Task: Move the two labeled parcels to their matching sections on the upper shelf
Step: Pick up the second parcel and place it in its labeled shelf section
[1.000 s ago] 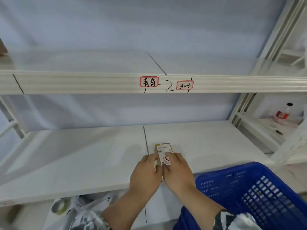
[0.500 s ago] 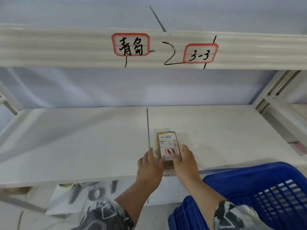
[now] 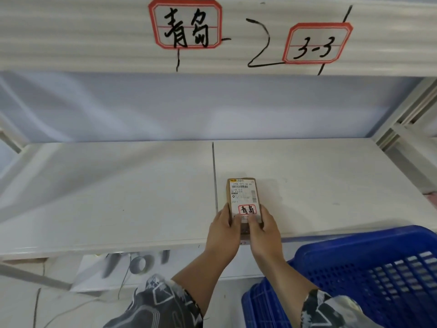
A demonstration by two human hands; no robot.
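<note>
1. I have a single view, from a wide-angle camera worn on the person's head, so nothing is shared with a second camera.
2. It faces forward and tilts down onto the lower shelf board (image 3: 106,197), close enough that both forearms enter from the bottom edge.
3. The upper shelf's front rail (image 3: 71,43) fills the top of the frame, very near the lens, its labels large.
4. Straight edges bow towards the frame's sides.

one parcel (image 3: 244,200) with one red-bordered sticker, two hands, left hand (image 3: 223,233), right hand (image 3: 264,233), two red-bordered shelf labels, 青岛 label (image 3: 185,23), 3-3 label (image 3: 316,43), one blue basket (image 3: 369,275), two patterned sleeves, one tape roll (image 3: 139,263)
</note>
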